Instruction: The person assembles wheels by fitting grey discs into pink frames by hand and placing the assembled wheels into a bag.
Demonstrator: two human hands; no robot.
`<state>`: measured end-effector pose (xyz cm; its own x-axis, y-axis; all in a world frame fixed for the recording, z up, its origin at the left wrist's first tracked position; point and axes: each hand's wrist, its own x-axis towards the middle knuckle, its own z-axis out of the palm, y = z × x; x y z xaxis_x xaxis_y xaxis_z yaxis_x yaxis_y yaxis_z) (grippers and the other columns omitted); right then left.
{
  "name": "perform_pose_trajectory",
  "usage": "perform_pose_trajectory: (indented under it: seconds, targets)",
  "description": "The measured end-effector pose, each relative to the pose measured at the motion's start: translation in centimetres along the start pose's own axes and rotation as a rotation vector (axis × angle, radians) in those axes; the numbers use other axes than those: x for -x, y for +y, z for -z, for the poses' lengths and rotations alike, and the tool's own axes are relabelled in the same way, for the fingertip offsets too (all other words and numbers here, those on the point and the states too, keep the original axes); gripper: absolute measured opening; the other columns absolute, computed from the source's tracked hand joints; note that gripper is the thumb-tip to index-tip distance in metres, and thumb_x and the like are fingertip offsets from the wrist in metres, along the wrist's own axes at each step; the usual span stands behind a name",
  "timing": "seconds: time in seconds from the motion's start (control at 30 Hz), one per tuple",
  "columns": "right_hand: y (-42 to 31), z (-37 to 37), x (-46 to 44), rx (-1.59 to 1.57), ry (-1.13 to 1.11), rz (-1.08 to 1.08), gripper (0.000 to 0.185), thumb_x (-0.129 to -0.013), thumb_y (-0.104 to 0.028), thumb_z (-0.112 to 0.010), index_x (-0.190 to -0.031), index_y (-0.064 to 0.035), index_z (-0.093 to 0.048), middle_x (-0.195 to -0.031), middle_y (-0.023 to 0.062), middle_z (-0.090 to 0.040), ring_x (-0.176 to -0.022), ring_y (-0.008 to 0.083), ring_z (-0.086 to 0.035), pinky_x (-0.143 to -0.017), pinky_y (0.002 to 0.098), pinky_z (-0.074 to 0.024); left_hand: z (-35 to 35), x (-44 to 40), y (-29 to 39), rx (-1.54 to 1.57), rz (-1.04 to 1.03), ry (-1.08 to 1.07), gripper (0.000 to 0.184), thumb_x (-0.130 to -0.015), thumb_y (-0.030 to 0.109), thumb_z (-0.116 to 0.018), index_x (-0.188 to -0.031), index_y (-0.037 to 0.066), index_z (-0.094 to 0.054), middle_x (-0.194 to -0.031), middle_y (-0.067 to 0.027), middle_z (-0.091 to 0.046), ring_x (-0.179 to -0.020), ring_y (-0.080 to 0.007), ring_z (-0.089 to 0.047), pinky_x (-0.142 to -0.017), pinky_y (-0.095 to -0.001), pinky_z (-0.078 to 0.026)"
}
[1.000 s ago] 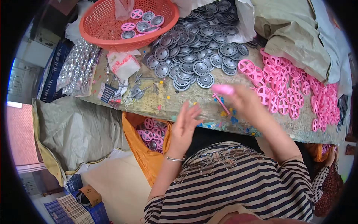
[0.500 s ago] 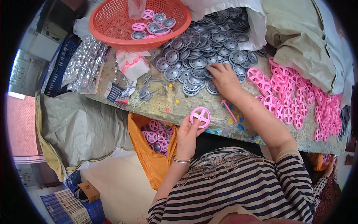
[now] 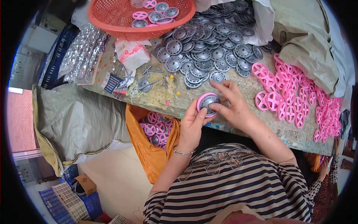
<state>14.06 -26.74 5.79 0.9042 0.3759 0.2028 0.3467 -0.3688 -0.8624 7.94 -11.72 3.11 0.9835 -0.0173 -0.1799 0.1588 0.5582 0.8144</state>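
Discs (image 3: 203, 65), ridged and grey, crowd the scuffed counter (image 3: 160, 91) between a red mesh basket (image 3: 141, 35) and pink spoked rings (image 3: 289, 91); near the edge, left hand (image 3: 190, 126) grips a pink-rimmed grey wheel (image 3: 209, 101), right hand (image 3: 238, 108) half-curled at it, grip unclear.

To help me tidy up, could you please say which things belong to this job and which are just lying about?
Likely job things: held pink-and-grey wheel, grey discs, pink wheels, red basket, orange bag.
Seemingly just lying about: white wrapper, silvery packs.
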Motion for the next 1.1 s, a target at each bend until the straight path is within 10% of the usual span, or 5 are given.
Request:
perform_pose_trajectory:
  seconds: [0.13, 0.57, 0.77, 0.87, 1.1]
  targets:
    - [0.2, 0.8, -0.1, -0.573, -0.289, -0.447, 0.038, -0.085, -0.012, -0.065, -0.121, -0.0023, -0.055, -0.093, 0.0031, -0.062, -0.083, 0.0132, -0.058, -0.068, 0.0259, -0.0503, -0.1, 0.1, 0.5, -0.037, -0.015, -0.043, 0.040, -0.097, 0.008, -0.045, -0.135, -0.001, -0.038, -0.125, -0.0133, -0.051, -0.112, -0.0219, -0.055, -0.092, -0.0381, -0.052]
    - [0.4, 0.1, 2.0, -0.594, -0.143, -0.404, 0.020, -0.092, -0.017, -0.057, -0.104, -0.0012, -0.060, -0.092, 0.0010, -0.059, -0.083, 0.0075, -0.054, -0.075, 0.0234, -0.0455, -0.7, 0.9, -0.5, -0.392, -0.105, 0.022, 0.036, -0.095, 0.011, -0.051, -0.128, -0.003, -0.048, -0.116, -0.0085, -0.058, -0.107, -0.0141, -0.054, -0.092, -0.0262, -0.043]
    - [1.6, 4.5, 1.8, -0.120, 0.045, -0.385, 0.036, -0.087, -0.027, -0.062, -0.114, -0.0023, -0.058, -0.112, 0.0179, -0.057, -0.103, 0.0283, -0.057, -0.085, 0.0349, -0.0467, 1.6, 2.4, 1.2, -0.519, -0.209, 0.260, 0.035, -0.098, 0.015, -0.044, -0.128, -0.003, -0.046, -0.121, -0.0095, -0.054, -0.104, -0.0153, -0.055, -0.089, -0.0287, -0.046]
    - [8.5, 9.6, 0.2, 0.721, 0.363, 0.176, 0.061, -0.076, -0.028, -0.072, -0.125, 0.0009, -0.049, -0.116, 0.0214, -0.054, -0.110, 0.0380, -0.048, -0.096, 0.0461, -0.0366, 7.3, 3.9, 2.0, -0.583, -0.355, 0.473, 0.033, -0.098, 0.015, -0.042, -0.124, -0.005, -0.049, -0.120, -0.0123, -0.055, -0.109, -0.0189, -0.053, -0.094, -0.0307, -0.041]
    - [11.2, 11.9, -1.8, 0.862, 0.184, -0.132, 0.050, -0.086, -0.041, -0.058, -0.126, -0.0118, -0.054, -0.109, 0.0150, -0.060, -0.102, 0.0339, -0.054, -0.093, 0.0448, -0.0386, 17.8, 6.5, 1.1, -1.453, -0.354, 0.550, 0.050, -0.092, 0.011, -0.052, -0.135, -0.006, -0.035, -0.133, -0.0224, -0.045, -0.121, -0.0277, -0.048, -0.099, -0.0352, -0.040]
